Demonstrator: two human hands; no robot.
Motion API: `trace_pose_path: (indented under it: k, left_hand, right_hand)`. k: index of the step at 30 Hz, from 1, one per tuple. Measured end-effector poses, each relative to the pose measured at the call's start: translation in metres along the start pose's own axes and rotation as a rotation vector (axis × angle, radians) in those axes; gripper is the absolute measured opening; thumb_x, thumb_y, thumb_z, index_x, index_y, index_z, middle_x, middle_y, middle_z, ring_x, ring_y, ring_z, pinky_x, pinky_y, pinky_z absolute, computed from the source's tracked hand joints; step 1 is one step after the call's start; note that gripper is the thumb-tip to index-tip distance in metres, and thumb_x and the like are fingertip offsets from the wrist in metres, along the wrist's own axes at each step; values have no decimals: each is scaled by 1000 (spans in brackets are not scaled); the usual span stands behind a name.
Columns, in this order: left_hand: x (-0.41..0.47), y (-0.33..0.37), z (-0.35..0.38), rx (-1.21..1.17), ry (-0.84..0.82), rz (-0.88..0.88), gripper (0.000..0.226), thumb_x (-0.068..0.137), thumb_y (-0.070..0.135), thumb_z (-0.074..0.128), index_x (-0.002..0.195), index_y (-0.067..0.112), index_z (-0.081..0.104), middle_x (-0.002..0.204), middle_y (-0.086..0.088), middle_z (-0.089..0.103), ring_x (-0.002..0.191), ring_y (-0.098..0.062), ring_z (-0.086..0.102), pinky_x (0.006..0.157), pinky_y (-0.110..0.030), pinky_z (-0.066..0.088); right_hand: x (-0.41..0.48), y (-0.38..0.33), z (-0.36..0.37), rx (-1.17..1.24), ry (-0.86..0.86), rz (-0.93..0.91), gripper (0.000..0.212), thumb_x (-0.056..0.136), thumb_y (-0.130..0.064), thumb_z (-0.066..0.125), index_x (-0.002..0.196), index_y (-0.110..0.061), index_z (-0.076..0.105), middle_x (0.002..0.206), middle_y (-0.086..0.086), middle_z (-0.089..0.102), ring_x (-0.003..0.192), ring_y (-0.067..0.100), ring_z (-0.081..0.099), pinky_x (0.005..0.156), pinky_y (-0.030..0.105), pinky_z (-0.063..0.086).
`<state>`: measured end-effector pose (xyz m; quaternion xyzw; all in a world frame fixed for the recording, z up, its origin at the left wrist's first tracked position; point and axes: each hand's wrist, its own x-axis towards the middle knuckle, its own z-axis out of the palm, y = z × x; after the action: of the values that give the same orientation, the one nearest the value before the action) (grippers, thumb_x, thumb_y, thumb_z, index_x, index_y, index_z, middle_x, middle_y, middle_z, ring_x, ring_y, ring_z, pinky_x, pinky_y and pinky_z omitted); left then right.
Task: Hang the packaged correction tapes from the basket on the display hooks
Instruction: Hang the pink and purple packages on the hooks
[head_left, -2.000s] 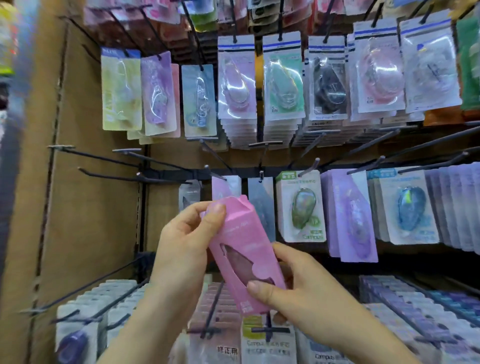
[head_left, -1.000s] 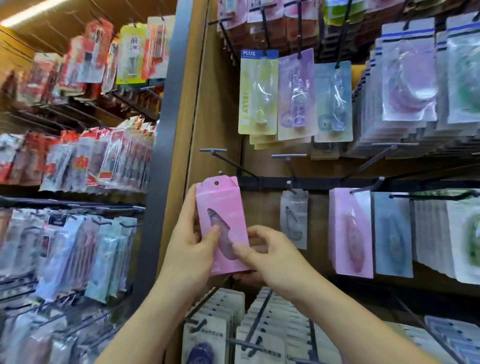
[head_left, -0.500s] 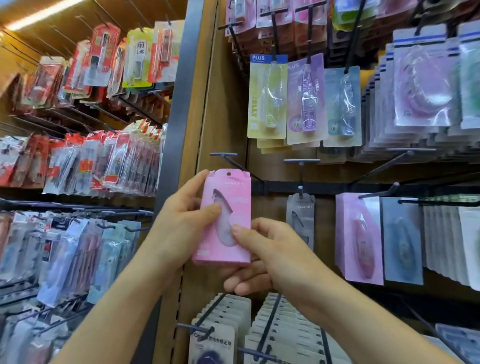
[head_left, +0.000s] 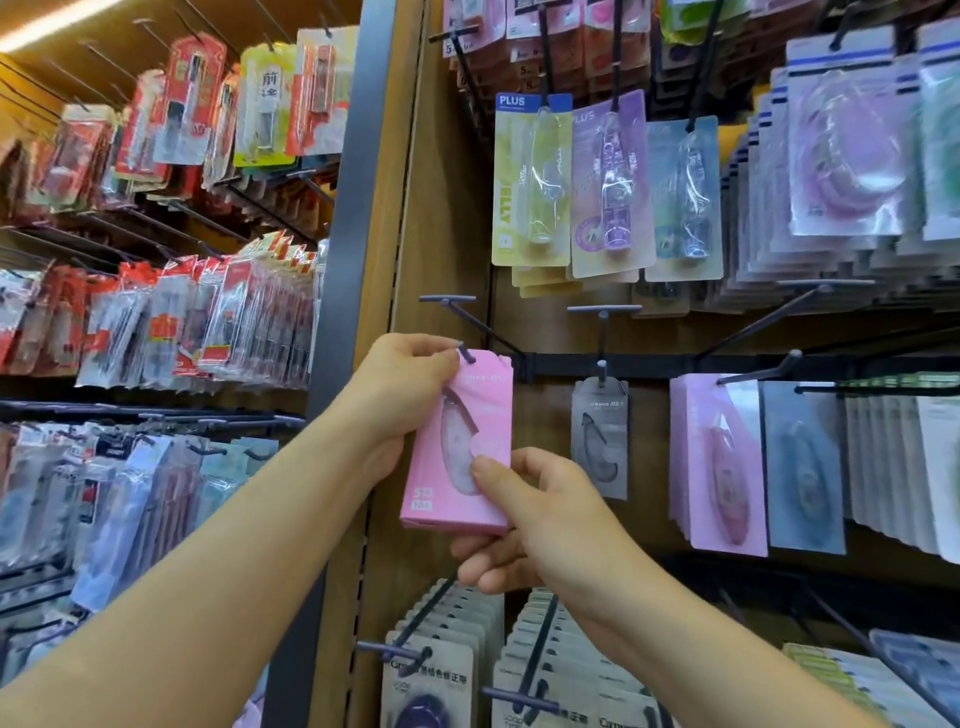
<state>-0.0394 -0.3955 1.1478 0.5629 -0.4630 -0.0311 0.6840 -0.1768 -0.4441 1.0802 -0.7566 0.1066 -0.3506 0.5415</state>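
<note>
Pinching the pink box (head_left: 457, 467), probably light and stiff, the left hand (head_left: 400, 395) is holding its top, the right hand (head_left: 524, 514) its bottom.

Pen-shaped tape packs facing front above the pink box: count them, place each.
3, side by side: yellow pack left, purple pack middle, blue pack right. More hang partly hidden behind them.

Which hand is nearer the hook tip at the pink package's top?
Left. The left hand grips the pink package at its top edge, fingertips right beside the hook tip. The right hand pinches its lower right part, well below the hook tip.
</note>
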Motion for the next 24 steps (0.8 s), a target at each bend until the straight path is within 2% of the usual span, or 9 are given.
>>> trace_pose_path:
  k: [5,8,11,14,16,18,20,22,24]
  left_hand:
    - [6,0,7,-28,11,-14,20,103,19,48,108,19,67,100,-10,68,88,-23,65,77,-36,54]
    - [-1,-5,3,-95,40,-60,24,102,19,49,125,21,58,109,-8,66,97,-24,65,77,-37,56]
    - [-16,-22,6,-60,-2,-31,31,101,10,49,128,26,51,112,-4,66,96,-22,67,74,-37,59]
    - [-17,-41,22,-41,-9,1,37,101,15,52,132,34,44,116,2,62,96,-21,68,78,-40,61]
    - [-3,-47,33,-94,28,3,40,99,14,55,133,32,45,111,4,60,94,-20,67,76,-40,61]
    - [14,-53,43,-103,53,1,37,98,12,57,128,31,47,99,9,59,87,-15,66,66,-32,59]
    - [31,-61,54,-47,68,35,35,98,13,59,124,33,47,96,11,59,82,-13,65,59,-25,53]
    - [49,-73,64,11,80,77,34,97,11,58,120,34,47,106,6,62,88,-15,65,64,-26,54]
    - [63,-84,73,16,75,112,35,96,6,56,119,32,51,109,5,61,98,-16,63,78,-33,57]
  right_hand:
    - [7,-5,-3,-36,-17,30,27,102,-36,50,113,-12,55,77,15,73,55,16,65,52,22,55]
    - [12,-6,-11,-88,-19,42,28,102,-37,51,115,-12,55,79,14,74,58,16,66,56,22,56]
    - [18,-2,-22,-122,15,63,29,101,-38,51,118,-13,55,82,13,74,63,17,68,63,25,58]
    - [28,1,-32,-168,84,103,28,100,-38,53,116,-14,55,85,14,74,62,17,68,64,27,58]
    - [37,1,-41,-220,123,137,27,101,-38,53,115,-15,54,86,15,75,61,18,68,61,27,57]
    - [45,0,-52,-304,146,167,22,101,-35,52,113,-17,53,85,13,75,61,18,68,57,27,56]
    - [49,2,-66,-400,154,177,12,100,-27,53,109,-20,54,83,10,72,63,19,68,56,27,54]
    - [46,6,-79,-477,144,176,6,99,-22,54,103,-22,58,83,7,69,64,17,68,56,26,53]
    - [40,8,-93,-561,117,163,8,98,-21,56,101,-22,63,88,6,71,67,16,71,59,24,55]
